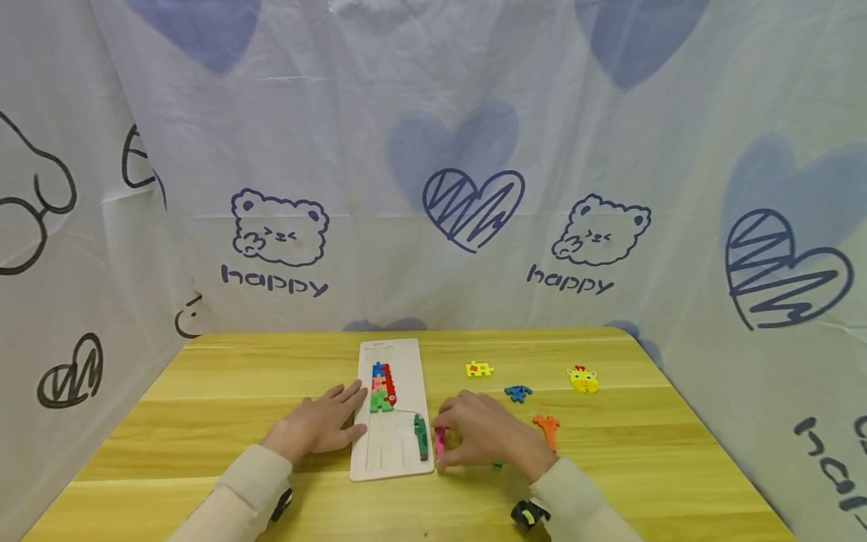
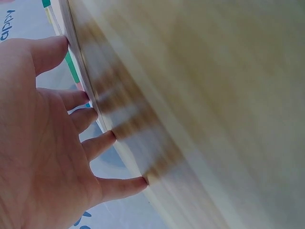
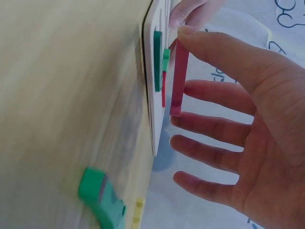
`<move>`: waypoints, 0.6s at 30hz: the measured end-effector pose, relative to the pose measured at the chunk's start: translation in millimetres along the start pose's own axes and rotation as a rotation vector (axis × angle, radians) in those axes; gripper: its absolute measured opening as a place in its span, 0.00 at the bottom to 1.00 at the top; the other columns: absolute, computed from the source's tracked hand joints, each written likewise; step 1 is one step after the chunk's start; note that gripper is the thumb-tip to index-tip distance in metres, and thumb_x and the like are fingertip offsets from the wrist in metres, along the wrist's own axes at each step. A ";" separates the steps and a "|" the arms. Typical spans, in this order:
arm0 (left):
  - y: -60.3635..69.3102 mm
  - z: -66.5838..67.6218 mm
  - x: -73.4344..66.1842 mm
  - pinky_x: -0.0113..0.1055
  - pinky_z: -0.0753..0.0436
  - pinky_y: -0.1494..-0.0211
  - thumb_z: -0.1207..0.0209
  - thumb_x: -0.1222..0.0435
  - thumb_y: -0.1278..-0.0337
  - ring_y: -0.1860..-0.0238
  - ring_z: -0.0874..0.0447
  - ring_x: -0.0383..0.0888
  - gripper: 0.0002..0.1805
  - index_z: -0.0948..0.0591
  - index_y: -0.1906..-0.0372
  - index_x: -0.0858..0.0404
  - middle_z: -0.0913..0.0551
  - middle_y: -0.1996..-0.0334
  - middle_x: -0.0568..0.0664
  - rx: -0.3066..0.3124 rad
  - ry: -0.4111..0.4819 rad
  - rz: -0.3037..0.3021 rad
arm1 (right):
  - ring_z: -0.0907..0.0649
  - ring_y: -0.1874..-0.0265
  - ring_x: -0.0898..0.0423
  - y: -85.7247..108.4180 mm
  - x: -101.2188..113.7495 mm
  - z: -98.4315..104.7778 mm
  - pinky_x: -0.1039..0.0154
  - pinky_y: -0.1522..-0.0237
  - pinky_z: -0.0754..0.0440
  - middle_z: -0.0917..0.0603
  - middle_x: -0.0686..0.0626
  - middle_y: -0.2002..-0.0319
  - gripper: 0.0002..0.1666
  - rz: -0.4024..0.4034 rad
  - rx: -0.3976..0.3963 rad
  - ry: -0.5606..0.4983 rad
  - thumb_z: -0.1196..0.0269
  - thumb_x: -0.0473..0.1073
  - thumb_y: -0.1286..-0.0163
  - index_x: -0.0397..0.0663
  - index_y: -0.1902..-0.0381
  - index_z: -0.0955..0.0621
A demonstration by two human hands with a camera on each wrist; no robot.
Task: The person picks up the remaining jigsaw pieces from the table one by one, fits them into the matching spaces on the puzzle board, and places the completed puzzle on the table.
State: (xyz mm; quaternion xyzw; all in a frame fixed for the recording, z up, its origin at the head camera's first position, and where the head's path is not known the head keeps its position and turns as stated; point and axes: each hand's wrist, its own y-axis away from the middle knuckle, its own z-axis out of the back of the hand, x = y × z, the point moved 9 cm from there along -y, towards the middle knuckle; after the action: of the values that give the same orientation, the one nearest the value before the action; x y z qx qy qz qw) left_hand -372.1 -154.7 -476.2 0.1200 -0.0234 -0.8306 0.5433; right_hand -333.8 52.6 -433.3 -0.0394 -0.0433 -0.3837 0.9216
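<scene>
The right hand (image 1: 479,427) grips the pink piece (image 3: 179,81) just beside the board (image 1: 410,376); the left hand (image 1: 321,423), fingers spread, touches the board's left edge. A low swing could knock the dark green piece (image 1: 421,438); light bracing could let the board slip.

Your sleeves (image 1: 250,485): plain cream. Piece (image 3: 179,81) in your right hand (image 1: 482,427): pink. Board (image 1: 408,360) before you: off-white; on it, a blue piece (image 1: 378,369), pinkish piece (image 1: 378,385), green piece (image 1: 381,403), red strip (image 1: 389,382), dark green piece (image 1: 421,438). To your right: yellow tile (image 1: 479,369) with orange-red markings, blue shape (image 1: 518,393), orange shape (image 1: 547,427), yellow animal face (image 1: 583,380) with red touches. Your tabletop (image 1: 230,369): yellow, streaked wood grain. Cloth (image 1: 372,98) facing you: whitish, solid pale-blue hearts, navy scribble-filled hearts, navy bear outlines, "happy" lettering.
</scene>
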 end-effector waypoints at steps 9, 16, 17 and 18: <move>-0.1 0.2 1.3 0.80 0.39 0.30 0.49 0.43 0.25 0.19 0.42 0.63 0.40 0.40 0.18 0.57 0.44 0.17 0.53 -0.001 -0.002 0.006 | 0.18 0.47 0.55 -19.4 16.6 5.1 0.57 0.44 0.17 0.13 0.54 0.42 0.32 0.025 -0.003 -0.003 0.25 0.66 0.41 0.59 0.42 0.12; -0.6 0.5 1.9 0.80 0.38 0.30 0.49 0.43 0.25 0.20 0.41 0.63 0.40 0.40 0.18 0.57 0.44 0.17 0.52 0.002 -0.005 0.011 | 0.20 0.46 0.57 -39.1 31.4 4.6 0.59 0.44 0.18 0.14 0.56 0.40 0.33 0.044 0.032 0.012 0.28 0.67 0.39 0.62 0.39 0.14; -0.7 0.3 2.2 0.80 0.38 0.30 0.49 0.42 0.25 0.20 0.41 0.63 0.40 0.40 0.18 0.57 0.44 0.17 0.52 0.003 -0.004 0.011 | 0.20 0.45 0.57 -41.4 33.7 4.4 0.59 0.43 0.18 0.14 0.56 0.40 0.33 0.046 0.036 0.013 0.28 0.67 0.39 0.62 0.39 0.14; -0.8 0.1 2.4 0.80 0.38 0.30 0.49 0.42 0.25 0.20 0.41 0.63 0.40 0.40 0.18 0.57 0.44 0.17 0.52 0.003 -0.004 0.012 | 0.20 0.45 0.57 -43.8 35.8 4.2 0.59 0.43 0.18 0.15 0.56 0.39 0.33 0.049 0.037 0.011 0.28 0.68 0.38 0.62 0.39 0.14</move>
State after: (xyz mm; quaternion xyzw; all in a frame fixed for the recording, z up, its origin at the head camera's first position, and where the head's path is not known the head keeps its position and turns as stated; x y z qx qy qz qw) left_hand -373.7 -156.5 -476.7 0.1191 -0.0266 -0.8277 0.5478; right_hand -340.0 -2.9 -423.5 -0.0213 -0.0445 -0.3605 0.9314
